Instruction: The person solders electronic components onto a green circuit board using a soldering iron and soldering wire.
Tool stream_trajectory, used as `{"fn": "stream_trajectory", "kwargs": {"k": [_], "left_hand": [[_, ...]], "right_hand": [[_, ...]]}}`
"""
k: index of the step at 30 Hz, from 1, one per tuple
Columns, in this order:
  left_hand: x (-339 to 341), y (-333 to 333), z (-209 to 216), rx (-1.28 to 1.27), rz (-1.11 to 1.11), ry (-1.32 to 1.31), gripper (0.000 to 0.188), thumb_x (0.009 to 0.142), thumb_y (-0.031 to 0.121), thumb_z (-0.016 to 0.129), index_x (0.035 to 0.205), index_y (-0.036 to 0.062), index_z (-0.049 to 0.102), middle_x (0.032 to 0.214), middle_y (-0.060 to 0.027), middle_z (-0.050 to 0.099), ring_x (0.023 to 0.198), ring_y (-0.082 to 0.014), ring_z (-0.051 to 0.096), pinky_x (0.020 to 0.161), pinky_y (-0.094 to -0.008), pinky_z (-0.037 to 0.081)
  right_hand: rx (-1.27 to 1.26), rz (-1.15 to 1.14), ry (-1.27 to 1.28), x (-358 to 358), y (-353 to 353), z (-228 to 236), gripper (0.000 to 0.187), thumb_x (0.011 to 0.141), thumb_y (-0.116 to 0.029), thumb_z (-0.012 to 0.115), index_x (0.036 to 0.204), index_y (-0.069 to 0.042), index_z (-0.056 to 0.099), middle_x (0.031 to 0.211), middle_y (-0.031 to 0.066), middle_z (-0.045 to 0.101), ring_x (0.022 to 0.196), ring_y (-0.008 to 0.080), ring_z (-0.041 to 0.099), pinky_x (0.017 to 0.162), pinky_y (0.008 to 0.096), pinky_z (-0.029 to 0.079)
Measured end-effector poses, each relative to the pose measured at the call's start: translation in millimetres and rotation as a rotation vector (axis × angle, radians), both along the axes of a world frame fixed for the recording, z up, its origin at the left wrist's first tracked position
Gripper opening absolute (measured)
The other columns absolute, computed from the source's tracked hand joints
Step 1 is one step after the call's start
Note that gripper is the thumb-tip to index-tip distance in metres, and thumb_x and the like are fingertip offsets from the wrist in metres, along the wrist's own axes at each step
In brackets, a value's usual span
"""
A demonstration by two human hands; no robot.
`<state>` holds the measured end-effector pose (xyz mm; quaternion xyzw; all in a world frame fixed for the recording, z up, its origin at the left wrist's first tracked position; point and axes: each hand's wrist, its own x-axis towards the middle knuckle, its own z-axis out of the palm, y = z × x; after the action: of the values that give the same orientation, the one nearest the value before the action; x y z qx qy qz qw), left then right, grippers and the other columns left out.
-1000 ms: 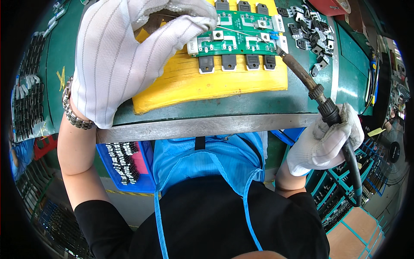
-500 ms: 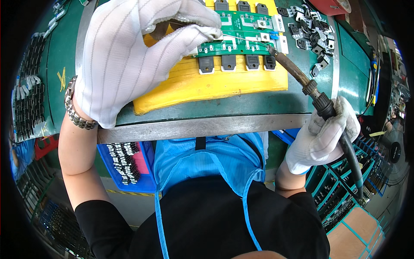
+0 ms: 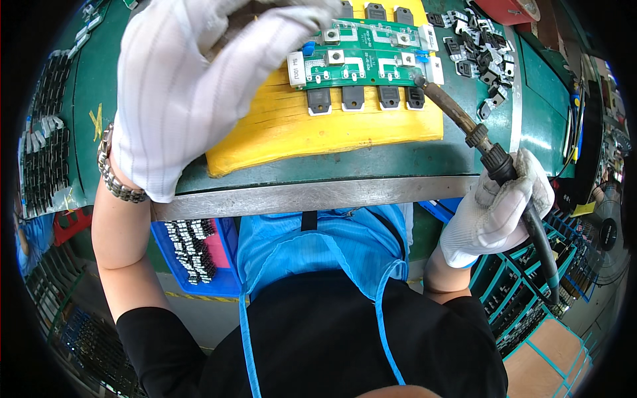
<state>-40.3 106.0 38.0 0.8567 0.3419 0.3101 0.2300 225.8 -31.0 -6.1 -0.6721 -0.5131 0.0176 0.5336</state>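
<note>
A green circuit board [image 3: 361, 56] with black transistors along its near edge lies on a yellow pad [image 3: 332, 126] on the green bench. My right hand [image 3: 494, 212], in a white glove, grips the dark handle of a soldering iron [image 3: 478, 136]; its tip rests at the board's right near corner. My left hand [image 3: 192, 86], also gloved in white, hovers high over the pad's left part with fingers pinched together; whether a thin solder wire is in them is unclear. A metal bracelet [image 3: 116, 176] circles that wrist.
Loose black transistors [image 3: 474, 43] lie heaped at the far right of the bench. Trays of dark parts [image 3: 43, 146] line the left side. A blue bin with parts [image 3: 199, 255] sits under the metal bench edge [image 3: 318, 196]. Teal racks [image 3: 531, 292] stand at lower right.
My left hand has lifted and drawn back to the left, uncovering the board's left end. The iron's tip stays at the board's right near corner.
</note>
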Motion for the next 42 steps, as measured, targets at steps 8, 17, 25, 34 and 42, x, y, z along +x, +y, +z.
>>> {"fn": "stream_trajectory", "kwargs": {"k": [8,17,25,34,42], "left_hand": [[-15.2,5.1,-29.9,-0.116,-0.057,-0.345,0.015,0.083,-0.006,0.071,0.097,-0.0028,0.067,0.088,-0.0100,0.065,0.076,-0.0158,0.064,0.069,-0.0288,0.052],[-10.7,0.5,-1.4,0.093,0.014,0.005,0.008,0.082,0.002,0.074,0.091,0.0018,0.074,0.084,-0.0076,0.070,0.074,-0.0165,0.066,0.068,-0.0270,0.051],[-4.2,-0.7,-2.5,-0.121,0.004,-0.054,0.013,0.077,0.011,0.079,0.088,0.0050,0.075,0.082,-0.0098,0.072,0.072,-0.0224,0.069,0.065,-0.0313,0.054],[-1.8,-5.7,-4.4,-0.039,0.134,-0.036,0.013,0.078,0.009,0.078,0.090,0.0047,0.076,0.079,-0.0092,0.070,0.071,-0.0220,0.068,0.063,-0.0312,0.053],[-3.5,-2.3,-16.6,0.033,0.085,-0.103,0.011,0.079,0.009,0.078,0.088,0.0038,0.075,0.078,-0.0091,0.069,0.070,-0.0221,0.068,0.062,-0.0319,0.053]], "right_hand": [[0.247,-0.123,0.221,-12.3,15.8,4.9,0.024,0.091,-0.018,0.067,0.100,0.003,0.062,0.088,0.0119,0.064,0.072,0.0157,0.063,0.063,0.0251,0.052],[0.057,0.042,0.243,-11.4,7.3,-0.6,0.036,0.095,-0.029,0.067,0.113,0.002,0.061,0.107,0.0126,0.065,0.073,0.0105,0.060,0.065,0.0199,0.048],[0.030,0.041,0.296,-14.0,9.3,-1.2,0.040,0.097,-0.033,0.065,0.115,0.002,0.060,0.108,0.0121,0.064,0.067,0.0062,0.056,0.057,0.0168,0.045],[0.016,0.061,0.280,-10.3,5.2,-2.0,0.037,0.096,-0.031,0.067,0.111,0.002,0.061,0.106,0.0140,0.064,0.069,0.0093,0.058,0.060,0.0193,0.047],[0.072,0.133,0.303,-5.5,7.0,-5.3,0.033,0.095,-0.028,0.068,0.107,0.002,0.061,0.103,0.0162,0.065,0.081,0.0154,0.062,0.075,0.0278,0.052]]}}
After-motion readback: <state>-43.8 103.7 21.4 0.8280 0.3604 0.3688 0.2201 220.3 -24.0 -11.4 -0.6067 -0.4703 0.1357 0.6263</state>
